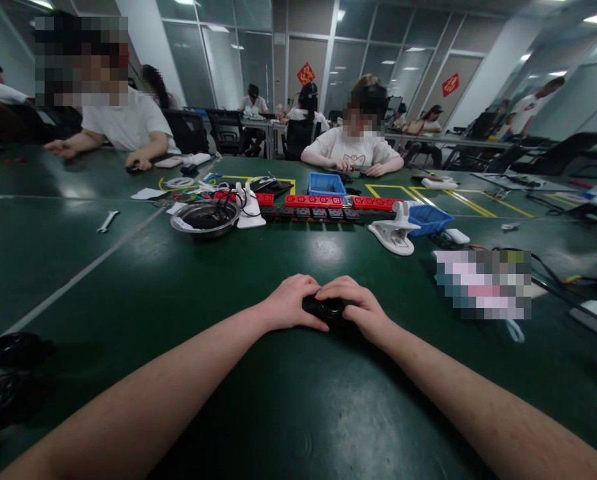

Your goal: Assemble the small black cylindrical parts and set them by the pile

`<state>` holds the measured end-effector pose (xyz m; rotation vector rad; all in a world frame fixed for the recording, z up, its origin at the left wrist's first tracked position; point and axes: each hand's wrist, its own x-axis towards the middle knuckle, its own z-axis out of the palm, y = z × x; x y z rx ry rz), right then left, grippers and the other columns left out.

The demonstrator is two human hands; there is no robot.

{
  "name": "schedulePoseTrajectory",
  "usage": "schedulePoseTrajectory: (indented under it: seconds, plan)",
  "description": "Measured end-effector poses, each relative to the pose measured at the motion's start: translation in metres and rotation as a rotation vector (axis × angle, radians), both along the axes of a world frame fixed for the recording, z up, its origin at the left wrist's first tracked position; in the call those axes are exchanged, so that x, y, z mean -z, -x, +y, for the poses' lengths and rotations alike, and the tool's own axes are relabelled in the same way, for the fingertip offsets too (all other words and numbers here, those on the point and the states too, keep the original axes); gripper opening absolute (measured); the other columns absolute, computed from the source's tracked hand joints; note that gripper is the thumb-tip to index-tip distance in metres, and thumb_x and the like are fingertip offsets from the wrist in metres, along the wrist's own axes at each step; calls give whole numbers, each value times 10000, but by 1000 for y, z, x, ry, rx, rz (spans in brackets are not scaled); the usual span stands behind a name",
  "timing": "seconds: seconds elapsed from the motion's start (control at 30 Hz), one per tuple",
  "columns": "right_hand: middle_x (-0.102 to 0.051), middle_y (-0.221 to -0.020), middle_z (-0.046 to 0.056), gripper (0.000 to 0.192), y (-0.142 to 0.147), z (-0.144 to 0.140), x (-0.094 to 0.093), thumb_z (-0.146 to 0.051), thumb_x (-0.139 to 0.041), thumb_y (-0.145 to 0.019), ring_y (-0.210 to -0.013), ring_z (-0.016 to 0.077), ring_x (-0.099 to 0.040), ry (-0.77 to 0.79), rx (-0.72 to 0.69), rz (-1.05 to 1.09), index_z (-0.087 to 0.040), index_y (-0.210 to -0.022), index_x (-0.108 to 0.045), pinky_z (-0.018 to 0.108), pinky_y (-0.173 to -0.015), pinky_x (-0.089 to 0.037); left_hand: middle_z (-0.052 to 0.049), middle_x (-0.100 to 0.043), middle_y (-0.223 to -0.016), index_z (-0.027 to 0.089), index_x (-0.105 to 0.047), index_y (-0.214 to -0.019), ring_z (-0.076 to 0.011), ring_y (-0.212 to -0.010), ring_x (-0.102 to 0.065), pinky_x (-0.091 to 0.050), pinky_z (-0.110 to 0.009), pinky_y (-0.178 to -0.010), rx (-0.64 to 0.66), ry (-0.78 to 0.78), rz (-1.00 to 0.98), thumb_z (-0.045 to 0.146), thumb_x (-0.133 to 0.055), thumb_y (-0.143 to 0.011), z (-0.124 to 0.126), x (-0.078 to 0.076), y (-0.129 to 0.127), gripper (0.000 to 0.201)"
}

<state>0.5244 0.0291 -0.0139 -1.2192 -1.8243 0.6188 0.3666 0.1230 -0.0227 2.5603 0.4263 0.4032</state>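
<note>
Both my hands meet at a small, glossy black rounded object on the green table, and its kind is hard to make out. My left hand closes round its left side, thumb at the near edge and fingers at the far side. My right hand curls over it from the right, its index finger reaching across the top. The fingers hide much of the object.
Ahead lie a metal bowl with black cable, red power strips, white clamp stands and blue bins. A wrench and black coils are left. Two co-workers sit across the table.
</note>
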Motion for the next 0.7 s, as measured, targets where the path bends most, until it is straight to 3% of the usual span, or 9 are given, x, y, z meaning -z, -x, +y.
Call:
schedulePoseTrajectory:
  seconds: [0.13,0.23,0.37,0.47,0.6,0.7]
  plan:
    - [-539,-1051,30,410,1,-2,3,-200,-405,-693,-1008,212,-440,-9,11,36,-240,-1092,-489,390,-876,-339,-19,-530,-909,202,-526,-919,-200,-858,-470,-375,-321,-764,-28,-19,-3,530,-636,-557,-2,0,-1,500]
    - [-470,-1103,78,488,3,-3,7,-313,-477,-719,-1013,219,-432,-45,169,-8,-198,-1179,-359,388,-873,-341,-19,-525,-863,192,-508,-858,-197,-820,-475,-390,-316,-717,-98,-23,-9,523,-611,-589,-5,1,-2,438]
    - [-490,-951,83,548,6,0,14,-424,-601,-625,-880,222,-471,-65,379,-155,-167,-1063,-393,375,-772,-394,-28,-509,-852,191,-490,-821,-208,-821,-469,-394,-325,-699,-223,-48,-20,497,-586,-615,-8,3,-4,381]
    - [-495,-835,49,445,11,2,16,-438,-615,-604,-775,198,-479,-33,449,-226,-174,-908,-427,341,-687,-407,-32,-508,-876,192,-488,-842,-214,-843,-464,-388,-334,-730,-245,-72,-29,443,-619,-589,-9,4,-5,381]
    - [-480,-760,23,306,14,2,11,-371,-601,-630,-709,174,-462,-28,451,-239,-179,-800,-433,315,-646,-395,-26,-518,-859,186,-509,-820,-207,-834,-467,-388,-328,-736,-234,-75,-41,403,-640,-579,-9,4,-6,349]
    - [-477,-839,37,268,10,1,5,-277,-588,-639,-814,189,-456,-69,331,-216,-177,-864,-482,335,-736,-380,-26,-529,-867,183,-545,-791,-205,-836,-470,-390,-320,-737,-199,-43,-36,426,-657,-563,-6,3,-5,351]
